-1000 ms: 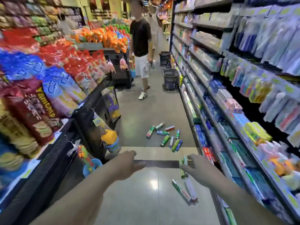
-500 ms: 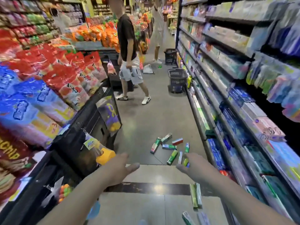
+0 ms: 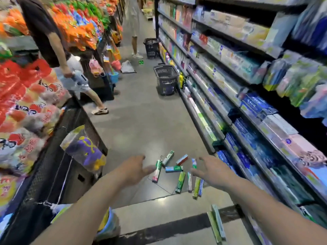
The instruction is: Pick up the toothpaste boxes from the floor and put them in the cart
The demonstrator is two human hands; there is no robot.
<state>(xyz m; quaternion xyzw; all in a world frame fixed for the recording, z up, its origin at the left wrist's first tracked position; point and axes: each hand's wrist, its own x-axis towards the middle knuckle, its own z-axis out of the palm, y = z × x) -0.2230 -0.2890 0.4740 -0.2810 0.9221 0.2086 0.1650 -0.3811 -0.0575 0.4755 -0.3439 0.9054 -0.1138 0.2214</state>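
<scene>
partly blurred, left hand [image 3: 131, 169] and right hand [image 3: 215, 171], both empty and spread, overlap toothpaste boxes [image 3: 174, 168].

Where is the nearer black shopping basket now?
In the head view, the nearer black shopping basket stands on the floor against the right-hand shelves, beyond the scattered toothpaste boxes.

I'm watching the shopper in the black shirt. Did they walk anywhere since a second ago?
Yes. The person in the black shirt walked up the aisle toward the camera, passing the nearer black basket standing by the shelves.
</scene>
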